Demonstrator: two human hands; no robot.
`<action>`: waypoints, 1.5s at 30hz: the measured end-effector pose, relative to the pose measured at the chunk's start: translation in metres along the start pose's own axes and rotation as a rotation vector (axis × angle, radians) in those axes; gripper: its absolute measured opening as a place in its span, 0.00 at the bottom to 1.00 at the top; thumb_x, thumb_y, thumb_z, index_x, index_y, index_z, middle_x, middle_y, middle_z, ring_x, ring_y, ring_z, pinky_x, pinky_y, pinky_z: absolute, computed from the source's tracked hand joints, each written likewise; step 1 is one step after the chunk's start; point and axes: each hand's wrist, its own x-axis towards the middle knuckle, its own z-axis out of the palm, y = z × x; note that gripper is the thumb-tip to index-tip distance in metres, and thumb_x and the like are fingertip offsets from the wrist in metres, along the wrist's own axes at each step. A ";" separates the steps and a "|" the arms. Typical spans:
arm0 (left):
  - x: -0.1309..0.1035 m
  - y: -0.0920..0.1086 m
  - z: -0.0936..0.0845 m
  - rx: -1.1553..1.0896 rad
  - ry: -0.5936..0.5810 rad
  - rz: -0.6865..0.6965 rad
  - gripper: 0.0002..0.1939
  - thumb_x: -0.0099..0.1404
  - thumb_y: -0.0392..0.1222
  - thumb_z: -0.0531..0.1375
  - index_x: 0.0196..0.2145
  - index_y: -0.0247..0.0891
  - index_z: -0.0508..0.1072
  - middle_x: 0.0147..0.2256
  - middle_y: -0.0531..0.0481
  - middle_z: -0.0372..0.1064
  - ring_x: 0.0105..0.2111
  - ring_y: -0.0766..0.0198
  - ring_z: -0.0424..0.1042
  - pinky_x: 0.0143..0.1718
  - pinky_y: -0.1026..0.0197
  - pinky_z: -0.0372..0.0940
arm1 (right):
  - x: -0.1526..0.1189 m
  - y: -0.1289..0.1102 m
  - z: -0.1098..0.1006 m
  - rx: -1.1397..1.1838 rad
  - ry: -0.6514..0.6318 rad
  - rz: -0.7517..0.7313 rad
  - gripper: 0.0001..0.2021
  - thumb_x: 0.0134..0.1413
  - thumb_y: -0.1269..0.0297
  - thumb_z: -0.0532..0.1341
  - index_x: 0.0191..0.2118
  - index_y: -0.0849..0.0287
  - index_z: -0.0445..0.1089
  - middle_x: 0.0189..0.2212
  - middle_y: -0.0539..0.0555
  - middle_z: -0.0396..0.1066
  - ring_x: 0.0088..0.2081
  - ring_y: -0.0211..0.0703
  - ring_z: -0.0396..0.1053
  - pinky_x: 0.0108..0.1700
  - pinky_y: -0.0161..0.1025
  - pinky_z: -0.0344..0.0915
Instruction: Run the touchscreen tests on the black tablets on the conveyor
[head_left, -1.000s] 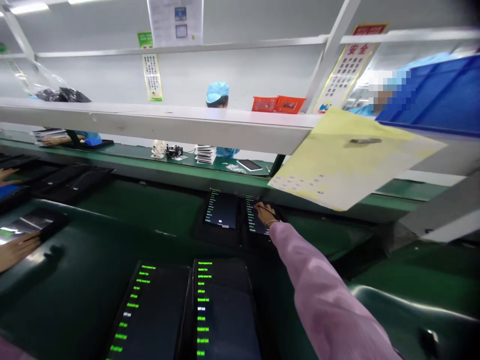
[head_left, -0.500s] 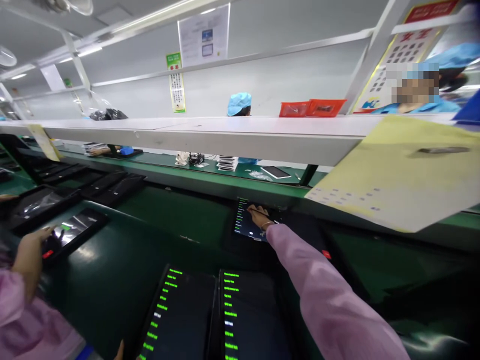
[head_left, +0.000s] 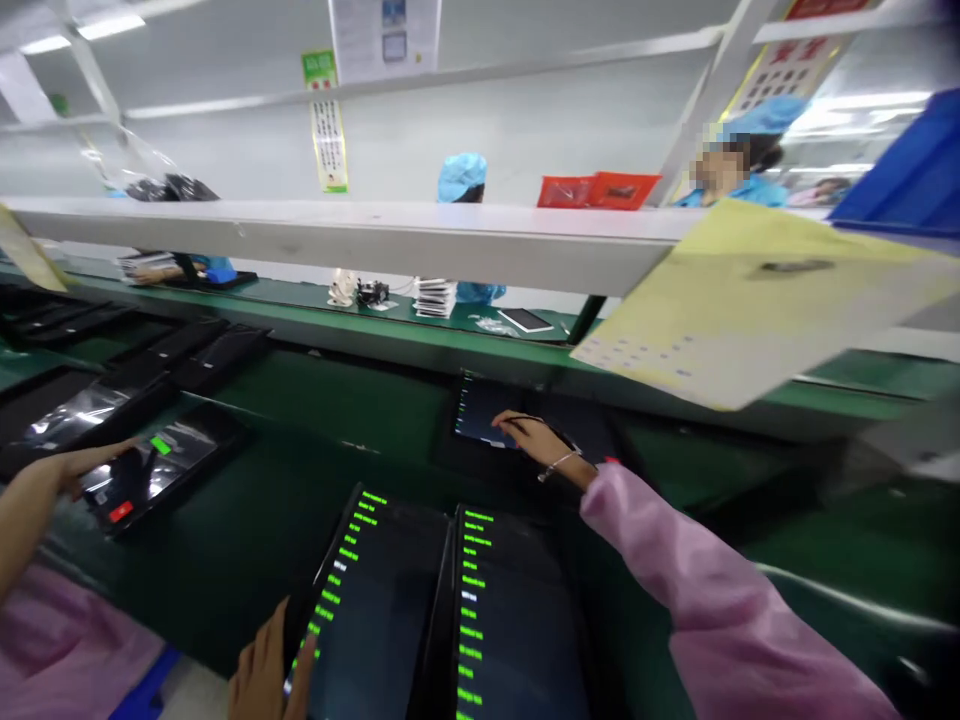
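Green belting runs the whole width of the conveyor (head_left: 247,540), and it carries dark tablets in rows. Nearest the person lie two big tablets side by side: the left tablet (head_left: 375,620) and the right tablet (head_left: 517,620), each showing a column of bright green lines on a black screen, which I judge to be a list of checks already largely filled in. Farther along the belt sits the far tablet (head_left: 480,415), its screen lit dimly with only faint lines, so the work on that one looks less far along.

Overhead, a white shelf (head_left: 360,235) spans the line, with a yellow sheet (head_left: 750,310) hanging off its edge at the right.

At the left edge, another person's hand (head_left: 67,470) rests on a separate small tablet (head_left: 142,470).

Smaller still, the right hand (head_left: 536,440), reaching out of a pink sleeve, lies over the far tablet with a thin dark pen (head_left: 525,418) pinched in its curled fingers. The left hand (head_left: 266,675) holds nothing; its fingers lie loosely spread, touching the near left corner of the left tablet.
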 end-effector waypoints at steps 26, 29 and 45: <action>-0.123 0.131 0.029 0.091 -0.119 0.987 0.35 0.71 0.50 0.59 0.71 0.48 0.54 0.69 0.38 0.54 0.67 0.42 0.56 0.64 0.36 0.59 | -0.120 -0.003 0.012 0.672 -0.059 0.444 0.13 0.54 0.60 0.74 0.34 0.63 0.74 0.29 0.54 0.77 0.33 0.44 0.77 0.39 0.40 0.77; -0.098 0.135 0.017 0.226 -0.095 1.163 0.43 0.63 0.67 0.62 0.70 0.58 0.53 0.71 0.41 0.48 0.68 0.32 0.49 0.62 0.16 0.25 | -0.137 -0.012 0.001 0.660 0.104 0.363 0.23 0.44 0.46 0.76 0.35 0.60 0.74 0.33 0.58 0.78 0.37 0.48 0.78 0.41 0.42 0.77; 0.044 0.121 -0.033 0.261 -0.315 0.800 0.51 0.63 0.70 0.59 0.73 0.51 0.39 0.73 0.39 0.37 0.71 0.30 0.38 0.60 0.18 0.50 | -0.352 0.013 -0.007 -0.351 0.411 0.449 0.19 0.53 0.54 0.51 0.40 0.58 0.74 0.34 0.67 0.75 0.37 0.67 0.74 0.42 0.63 0.70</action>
